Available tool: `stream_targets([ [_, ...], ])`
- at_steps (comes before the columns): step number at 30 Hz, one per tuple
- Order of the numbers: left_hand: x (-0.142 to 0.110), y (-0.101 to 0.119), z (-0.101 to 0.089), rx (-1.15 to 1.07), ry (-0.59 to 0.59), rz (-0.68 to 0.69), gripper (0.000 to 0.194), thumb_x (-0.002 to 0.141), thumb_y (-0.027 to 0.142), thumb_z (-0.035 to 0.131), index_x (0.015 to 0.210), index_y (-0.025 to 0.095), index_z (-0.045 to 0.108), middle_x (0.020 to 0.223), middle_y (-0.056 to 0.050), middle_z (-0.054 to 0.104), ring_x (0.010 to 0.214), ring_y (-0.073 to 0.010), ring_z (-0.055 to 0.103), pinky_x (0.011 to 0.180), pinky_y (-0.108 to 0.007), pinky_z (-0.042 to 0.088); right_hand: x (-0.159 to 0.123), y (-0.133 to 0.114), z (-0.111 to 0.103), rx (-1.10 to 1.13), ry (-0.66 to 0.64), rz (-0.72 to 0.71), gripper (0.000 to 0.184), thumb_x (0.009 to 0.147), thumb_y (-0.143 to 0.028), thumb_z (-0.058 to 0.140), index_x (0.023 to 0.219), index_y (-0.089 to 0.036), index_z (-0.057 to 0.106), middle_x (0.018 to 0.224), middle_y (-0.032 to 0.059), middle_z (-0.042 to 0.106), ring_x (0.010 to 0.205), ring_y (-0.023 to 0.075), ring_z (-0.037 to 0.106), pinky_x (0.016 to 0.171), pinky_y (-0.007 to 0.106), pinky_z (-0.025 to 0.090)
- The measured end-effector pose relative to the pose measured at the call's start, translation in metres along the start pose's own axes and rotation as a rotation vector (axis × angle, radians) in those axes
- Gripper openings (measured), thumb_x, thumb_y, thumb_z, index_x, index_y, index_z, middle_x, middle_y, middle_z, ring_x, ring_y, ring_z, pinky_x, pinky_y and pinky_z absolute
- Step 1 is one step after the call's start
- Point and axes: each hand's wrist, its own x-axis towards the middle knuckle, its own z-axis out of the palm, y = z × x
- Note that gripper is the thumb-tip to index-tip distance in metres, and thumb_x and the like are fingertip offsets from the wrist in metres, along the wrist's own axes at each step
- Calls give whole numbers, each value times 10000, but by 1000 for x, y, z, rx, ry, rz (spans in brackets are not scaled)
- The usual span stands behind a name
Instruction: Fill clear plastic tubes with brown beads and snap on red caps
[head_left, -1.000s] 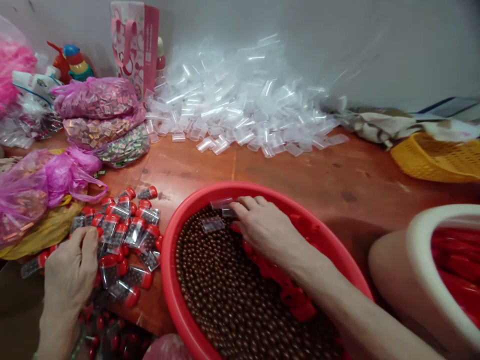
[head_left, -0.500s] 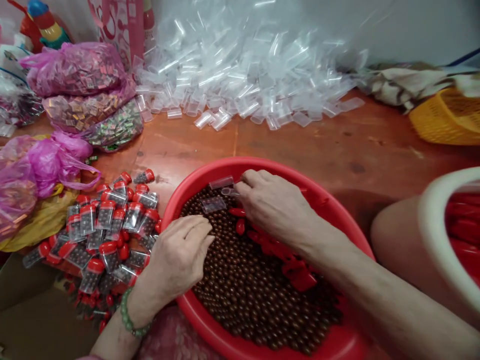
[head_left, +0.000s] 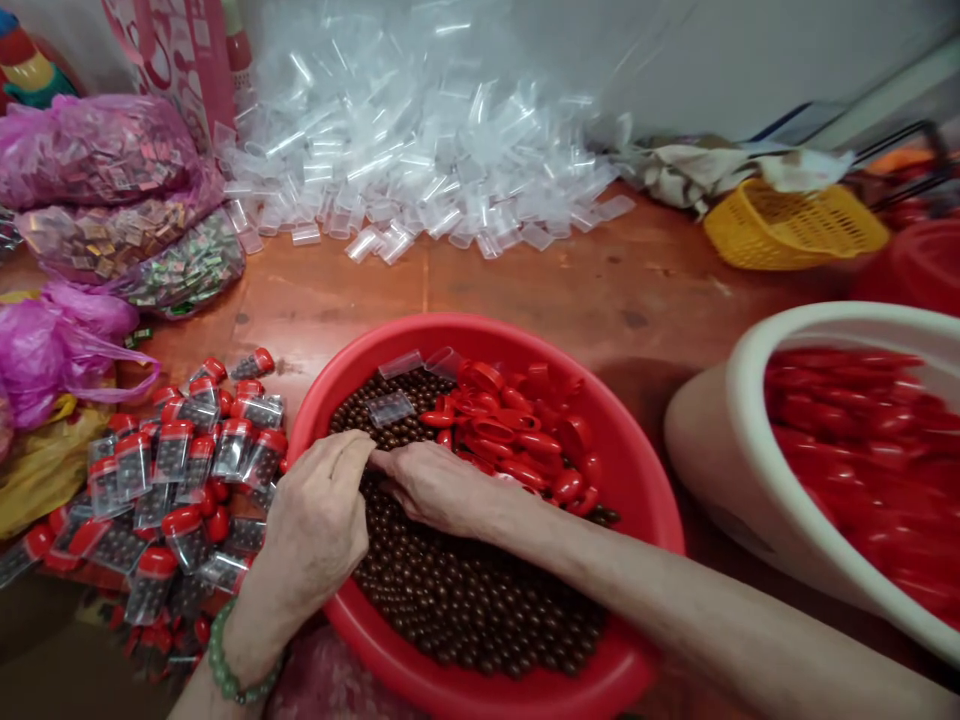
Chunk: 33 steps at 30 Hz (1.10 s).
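Note:
My left hand (head_left: 319,520), with a green bead bracelet (head_left: 225,655) on its wrist, is closed over the left side of a red basin (head_left: 664,510). My right hand (head_left: 439,490) reaches in from the right, its fingertips meeting those of the left. Whatever the fingers hold is hidden. Small dark brown balls (head_left: 480,595) fill the basin's lower part. A heap of red caps (head_left: 517,430) lies on them beyond my right hand. Near the far left rim are clear plastic cases, one of them a flat case (head_left: 390,407) lying on the balls.
Red-capped cases of dark balls (head_left: 172,450) are piled at left. Behind them are pink bags (head_left: 97,150) of small packets. Clear empty cases (head_left: 420,150) heap along the wall. A cream bucket (head_left: 697,420) of red parts and a yellow basket (head_left: 795,225) stand at right.
My right hand has left the clear case at the basin's far side and come back to my left hand's fingertips, uncovering the red caps. The view has swung to the right.

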Motion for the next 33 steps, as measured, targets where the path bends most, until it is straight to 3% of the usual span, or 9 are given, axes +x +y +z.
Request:
stream_targets([
  [4,1,2,-9,-24,-172,55,357,774,-12,446,1073,115,592,1086,-112,669,1053,-234,606,960,-403,508,-6,3,1,73,-164,15,192,821,-105,524,939,-153,668,955,98,726,925,211,673,742,258,455],
  [8,-3,15,-24,-75,-524,57,174,818,113,540,974,168,595,1064,-89,645,1043,-254,579,953,-449,482,-5,6,1,211,-414,71,123,824,-109,558,785,-148,668,732,28,683,752,176,667,653,263,488],
  [12,-11,30,-24,-57,-676,-36,318,757,277,718,1032,181,589,1063,-85,624,982,-291,574,872,-489,506,-3,10,4,444,-608,162,226,923,-320,571,1040,-135,630,951,40,668,785,147,649,684,318,552],
  [16,-17,31,-7,54,-584,-7,402,793,270,693,1163,168,572,1042,-107,642,912,-305,614,791,-507,531,-4,12,7,646,-551,205,294,925,-352,574,1136,-148,594,1068,62,644,863,159,646,731,346,562],
  [18,-17,27,0,39,-478,45,278,868,235,593,1140,179,578,1021,-96,653,866,-278,635,751,-468,545,-5,12,6,698,-481,205,206,960,-277,504,1040,-129,623,901,32,669,712,117,643,633,279,552],
  [22,-15,18,0,-136,-282,58,201,935,212,487,1121,212,563,1059,-60,652,918,-200,653,801,-345,547,-15,7,-4,678,-314,142,294,933,-105,375,825,-119,648,597,-23,622,478,73,570,516,192,485],
  [24,-15,17,-7,-227,-226,2,216,932,191,492,1134,224,561,1140,-52,635,1025,-171,635,888,-293,522,-27,0,-10,602,-206,94,242,913,-125,421,833,-124,649,658,-1,655,564,97,616,592,216,500],
  [28,-18,21,-18,-317,-132,-135,238,925,156,484,1142,218,562,1306,-63,572,1209,-159,551,1028,-281,446,-56,-13,-14,381,8,-3,172,902,-147,492,979,-123,645,1044,117,668,1008,216,610,907,355,435],
  [33,-24,28,-18,-430,-143,-173,212,933,146,463,1116,192,561,1264,-78,612,1168,-144,584,990,-255,466,-71,-4,-18,-80,112,16,174,934,-188,490,885,-176,656,916,45,674,873,158,604,794,252,427],
])
